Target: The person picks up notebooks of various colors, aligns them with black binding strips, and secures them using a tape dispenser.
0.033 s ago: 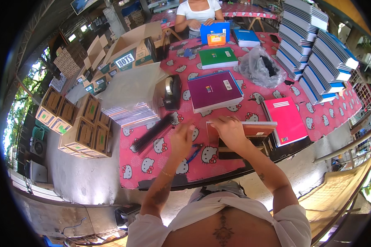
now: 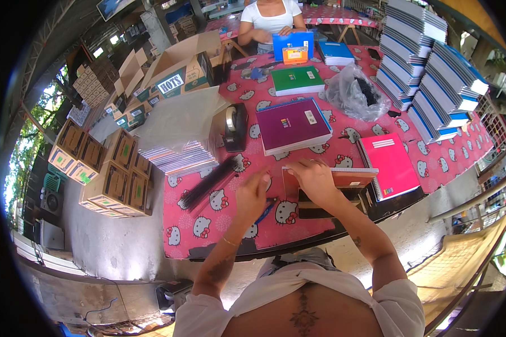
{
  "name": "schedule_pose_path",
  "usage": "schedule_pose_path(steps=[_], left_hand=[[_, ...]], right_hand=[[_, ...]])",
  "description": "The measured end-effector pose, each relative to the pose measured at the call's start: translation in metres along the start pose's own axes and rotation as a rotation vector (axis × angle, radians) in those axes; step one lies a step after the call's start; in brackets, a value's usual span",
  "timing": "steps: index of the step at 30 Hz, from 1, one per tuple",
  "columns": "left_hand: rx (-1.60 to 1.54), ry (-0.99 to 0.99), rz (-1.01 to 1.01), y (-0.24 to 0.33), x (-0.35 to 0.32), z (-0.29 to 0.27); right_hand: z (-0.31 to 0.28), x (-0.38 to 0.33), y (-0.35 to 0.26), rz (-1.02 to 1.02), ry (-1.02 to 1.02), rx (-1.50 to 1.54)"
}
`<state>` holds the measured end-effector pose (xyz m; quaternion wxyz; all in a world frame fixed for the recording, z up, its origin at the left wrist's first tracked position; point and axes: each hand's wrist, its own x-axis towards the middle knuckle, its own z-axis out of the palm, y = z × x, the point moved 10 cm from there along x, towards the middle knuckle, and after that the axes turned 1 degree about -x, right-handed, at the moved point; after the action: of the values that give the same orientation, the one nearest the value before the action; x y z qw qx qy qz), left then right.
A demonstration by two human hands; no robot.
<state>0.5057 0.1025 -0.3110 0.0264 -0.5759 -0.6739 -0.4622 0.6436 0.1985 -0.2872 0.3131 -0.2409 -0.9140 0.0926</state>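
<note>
A brown-covered notebook (image 2: 351,177) stands on its edge by the table's front, its long top edge facing up. My right hand (image 2: 314,178) grips the left end of that edge with bent fingers. Just left of it, my left hand (image 2: 253,194) is closed in a pinch above the table; whatever it pinches is too small to make out. Beside my left wrist lies a blue-handled tool (image 2: 266,210), partly hidden. A bundle of thin black strands (image 2: 211,184) rests further left. Under the notebook is a dark wooden stand (image 2: 326,210).
Purple (image 2: 289,123), green (image 2: 298,80) and pink notebooks (image 2: 389,165) lie around. Tall notebook stacks (image 2: 407,50) rise at right, near a clear plastic bag (image 2: 357,92). A tape dispenser (image 2: 236,126) and sheet-covered stack (image 2: 177,160) stand left. Across the table, a person (image 2: 272,19) handles a blue notebook.
My left hand has shifted slightly down and to the right, nearer the notebook's end. My right hand and the brown notebook stay in place.
</note>
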Motion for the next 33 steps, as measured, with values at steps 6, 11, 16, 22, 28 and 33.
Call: schedule_pose_path(steps=[6,11,16,22,28,33], left_hand=[[-0.136,-0.037,0.010,0.020,0.000,0.011],[-0.282,0.094,0.009,0.018,0.004,0.008],[-0.326,0.082,-0.023,0.016,0.005,0.009],[-0.290,0.090,-0.018,0.020,0.008,0.013],[-0.220,0.085,-0.008,0.021,0.012,0.011],[-0.010,-0.069,0.090,0.025,0.034,0.011]], right_hand=[[-0.003,0.005,-0.004,0.013,0.014,0.090],[-0.007,0.006,-0.002,0.008,0.049,0.116],[-0.006,0.007,-0.001,0.027,0.018,0.101],[-0.008,0.009,0.001,0.014,0.037,0.116],[-0.001,0.009,0.006,0.022,0.033,0.129],[-0.001,0.008,0.004,-0.029,-0.001,0.147]])
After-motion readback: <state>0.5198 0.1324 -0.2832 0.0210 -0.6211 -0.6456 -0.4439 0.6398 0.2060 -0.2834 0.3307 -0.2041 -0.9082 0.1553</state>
